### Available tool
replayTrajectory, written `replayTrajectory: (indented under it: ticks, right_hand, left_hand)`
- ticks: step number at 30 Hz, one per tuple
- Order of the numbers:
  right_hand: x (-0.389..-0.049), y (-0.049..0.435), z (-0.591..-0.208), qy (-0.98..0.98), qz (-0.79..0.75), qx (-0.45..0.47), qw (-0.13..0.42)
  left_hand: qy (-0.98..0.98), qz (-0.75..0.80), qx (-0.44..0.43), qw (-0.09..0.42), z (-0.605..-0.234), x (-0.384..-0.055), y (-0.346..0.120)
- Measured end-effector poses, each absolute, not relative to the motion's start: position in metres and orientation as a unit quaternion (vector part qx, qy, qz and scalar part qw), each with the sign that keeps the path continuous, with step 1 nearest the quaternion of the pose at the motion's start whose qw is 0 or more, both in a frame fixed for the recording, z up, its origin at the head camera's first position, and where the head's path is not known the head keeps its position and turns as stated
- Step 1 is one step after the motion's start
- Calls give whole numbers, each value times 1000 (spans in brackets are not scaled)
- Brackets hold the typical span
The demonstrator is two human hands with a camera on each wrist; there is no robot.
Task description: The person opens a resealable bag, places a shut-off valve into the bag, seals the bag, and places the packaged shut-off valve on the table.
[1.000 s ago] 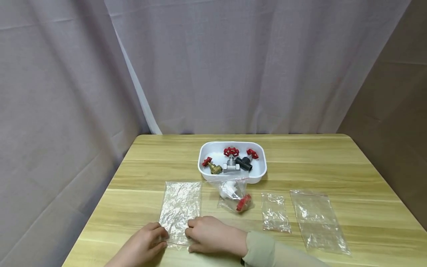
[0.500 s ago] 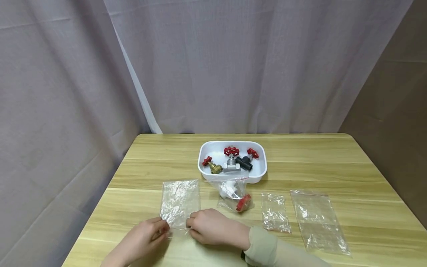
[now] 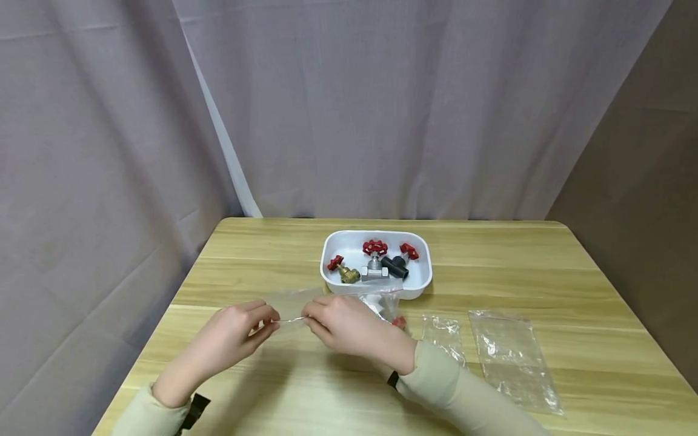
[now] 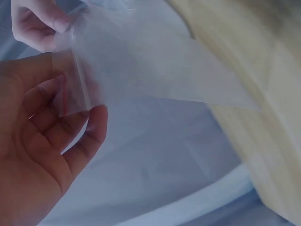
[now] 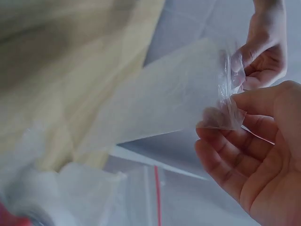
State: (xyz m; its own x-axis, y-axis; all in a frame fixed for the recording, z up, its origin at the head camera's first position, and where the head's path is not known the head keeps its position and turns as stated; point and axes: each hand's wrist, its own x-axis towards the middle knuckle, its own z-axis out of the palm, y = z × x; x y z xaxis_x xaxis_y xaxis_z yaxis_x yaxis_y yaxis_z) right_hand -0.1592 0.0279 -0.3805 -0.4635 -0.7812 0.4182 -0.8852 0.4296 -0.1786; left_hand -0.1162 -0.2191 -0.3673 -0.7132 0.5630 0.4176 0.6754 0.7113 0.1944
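Between both hands a clear zip-lock bag (image 4: 150,61) is held up by its zip end, its body stretching away from the fingers over the table. My left hand (image 3: 240,330) pinches one corner of the zip edge between thumb and fingers. The other corner is pinched by my right hand (image 3: 349,324). In the right wrist view the bag (image 5: 169,89) looks flat, with nothing inside. Just beyond the right hand lies a bagged valve with a red handwheel (image 3: 400,322), partly hidden by that hand.
A white tray (image 3: 329,284) holds a brass valve (image 3: 349,275), a silver valve (image 3: 374,270) and a dark valve (image 3: 396,266), all with red handwheels. A small clear bag (image 3: 444,333) and a larger one (image 3: 512,357) lie on the table (image 3: 578,303) at right.
Both hands have lifted the bag's zip end off the table and moved it up and away from the near edge. The right hand now overlaps the bagged valve in the head view.
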Motion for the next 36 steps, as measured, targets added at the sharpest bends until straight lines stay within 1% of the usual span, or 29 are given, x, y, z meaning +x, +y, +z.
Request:
replayTrajectory:
  ticks: [5, 8, 16, 22, 28, 33, 35, 36]
  right_hand:
    - [-163, 31, -372, -843, 208, 479, 128]
    - [-164, 34, -368, -840, 222, 475, 140]
    - [-158, 36, -361, -791, 231, 511, 245]
    - [-157, 36, -364, -788, 172, 518, 285]
    - [-157, 36, -367, -798, 124, 512, 292]
    - [-156, 38, -367, -808, 107, 503, 286]
    - [-154, 41, -369, -810, 98, 507, 278]
    - [-153, 42, -370, -809, 95, 511, 273]
  left_hand:
    - [-903, -166, -357, 171, -355, -124, -211]
    - [-903, -165, -355, 175, -354, -126, -208]
    - [-903, -180, -339, 193, -351, -131, -197]
    - [-899, -196, -339, 194, -348, -135, -192]
    - [-897, -214, -334, 195, -346, -138, -189]
    - [-906, -229, -307, 180, -341, -140, -191]
    - [-914, -223, -282, 189, -338, -142, -196]
    - [-917, -216, -268, 202, -336, -143, -198]
